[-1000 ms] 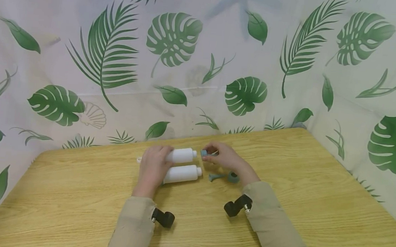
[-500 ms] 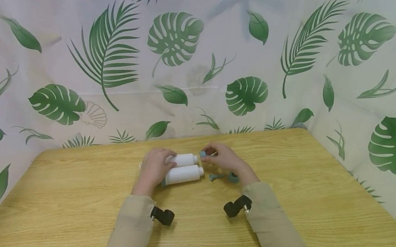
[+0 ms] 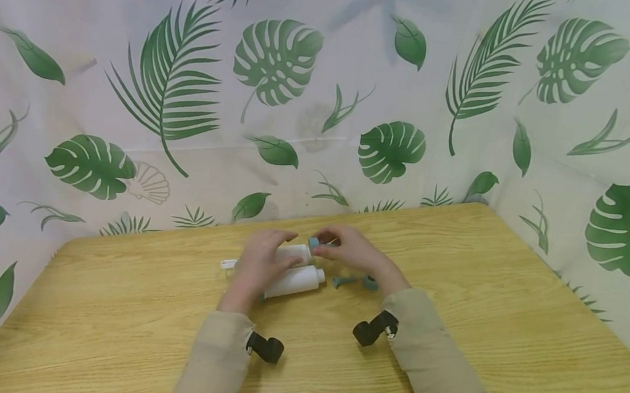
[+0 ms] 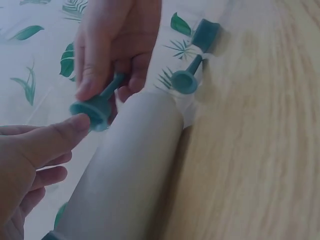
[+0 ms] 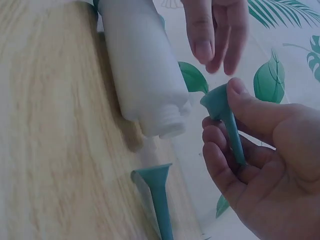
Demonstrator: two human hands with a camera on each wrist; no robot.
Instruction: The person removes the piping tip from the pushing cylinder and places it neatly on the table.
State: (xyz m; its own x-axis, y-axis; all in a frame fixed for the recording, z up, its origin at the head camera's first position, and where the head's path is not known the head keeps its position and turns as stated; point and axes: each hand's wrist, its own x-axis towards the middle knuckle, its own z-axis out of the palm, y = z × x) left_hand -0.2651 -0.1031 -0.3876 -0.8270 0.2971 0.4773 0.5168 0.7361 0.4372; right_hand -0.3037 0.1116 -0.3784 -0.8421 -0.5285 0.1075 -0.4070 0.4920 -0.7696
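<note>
My right hand (image 3: 356, 251) pinches a small teal funnel-shaped piece (image 5: 218, 101) between thumb and fingers, its narrow stem lying along the fingers. The flared end faces the left. Over the two white bottles, my left hand (image 3: 263, 259) is spread with thumb and fingers apart, close to that flared end. The near white bottle (image 3: 295, 281) lies on its side with its neck to the right, uncapped. Behind it, the far white bottle (image 3: 295, 254) is partly hidden by my left hand.
On the wooden table (image 3: 447, 355), a second teal funnel-shaped piece (image 3: 344, 282) lies right of the bottles, beside a teal cap-like part (image 3: 370, 282). A white loop (image 3: 228, 264) shows left of my left hand. A leaf-printed sheet (image 3: 316, 184) hangs behind.
My left hand has let go of the far bottle, lifting and moving right with fingers spread. The right hand has shifted slightly left with the teal piece. The bottles now lie closer together.
</note>
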